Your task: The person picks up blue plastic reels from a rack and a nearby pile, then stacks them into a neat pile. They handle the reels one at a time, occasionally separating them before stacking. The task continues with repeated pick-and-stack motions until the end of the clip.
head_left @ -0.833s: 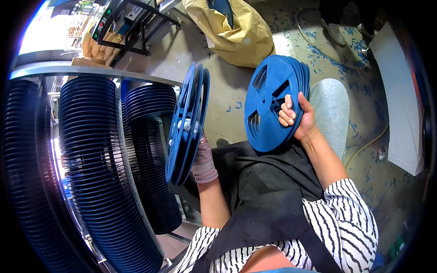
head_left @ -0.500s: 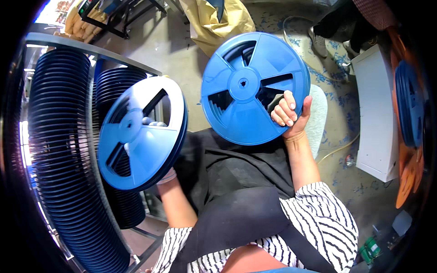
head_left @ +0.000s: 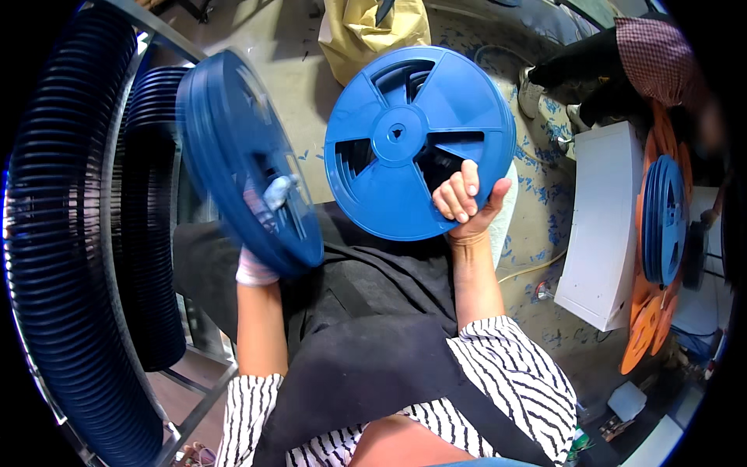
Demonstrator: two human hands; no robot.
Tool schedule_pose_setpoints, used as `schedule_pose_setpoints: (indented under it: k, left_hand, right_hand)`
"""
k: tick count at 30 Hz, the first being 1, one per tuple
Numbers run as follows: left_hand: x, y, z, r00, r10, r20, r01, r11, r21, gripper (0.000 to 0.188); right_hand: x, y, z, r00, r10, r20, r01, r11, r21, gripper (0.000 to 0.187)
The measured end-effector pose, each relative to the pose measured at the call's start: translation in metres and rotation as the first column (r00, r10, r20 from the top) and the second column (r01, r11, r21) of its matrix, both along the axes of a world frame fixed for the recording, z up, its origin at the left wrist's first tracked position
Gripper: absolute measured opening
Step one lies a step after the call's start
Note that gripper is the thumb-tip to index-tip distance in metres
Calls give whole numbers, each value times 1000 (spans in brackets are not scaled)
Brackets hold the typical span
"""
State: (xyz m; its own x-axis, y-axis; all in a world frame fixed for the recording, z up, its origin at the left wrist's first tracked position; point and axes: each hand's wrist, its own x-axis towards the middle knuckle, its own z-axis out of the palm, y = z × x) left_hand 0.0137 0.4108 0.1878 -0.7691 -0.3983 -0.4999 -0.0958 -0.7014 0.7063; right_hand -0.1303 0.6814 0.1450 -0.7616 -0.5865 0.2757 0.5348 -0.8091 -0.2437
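My right hand (head_left: 469, 204), bare, grips the lower right rim of a stack of blue plastic reels (head_left: 459, 101). Its fingers curl over the face and the thumb lies at the outer edge. The stack faces me, showing a round hub and cut-out windows. On the left, my left hand (head_left: 274, 194), in a pale glove, holds a second stack of blue reels (head_left: 218, 132), tilted nearly edge-on and smeared by motion. Some gloved fingers show through a window of that stack; the palm is hidden behind the reels.
To my left a metal rack (head_left: 163, 35) holds long rows of dark blue reels (head_left: 62, 233). On the right are a white box-shaped cabinet (head_left: 595, 226) and an orange wheel (head_left: 642, 338) with blue reels (head_left: 663, 226). A yellow bag (head_left: 373, 39) and another person's leg (head_left: 572, 66) appear ahead.
My left hand has turned its reel stack from face-on to nearly edge-on and raised it. The right-hand stack stays gripped, facing me. The whole view has shifted, with more of the right side showing.
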Motion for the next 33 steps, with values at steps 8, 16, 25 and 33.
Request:
schedule_pose_setpoints:
  k: [8, 16, 25, 33]
  left_hand:
    - [-64, 52, -58, 899, -393, 192, 437, 785, -439, 109]
    - [-63, 44, -61, 872, -487, -43, 489, 871, 48, 31]
    - [-28, 14, -46, 924, -277, -264, 365, 842, 397, 28]
    - [39, -46, -46, 943, -124, -309, 238, 899, 367, 78]
  right_hand:
    - [20, -37, -4, 979, 200, -33, -176, 919, 353, 56]
    - [24, -60, 5, 917, 397, -34, -305, 754, 582, 61]
    - [22, -68, 5, 965, 223, 135, -249, 636, 730, 39]
    - [10, -69, -24, 960, 72, 272, -239, 721, 650, 32]
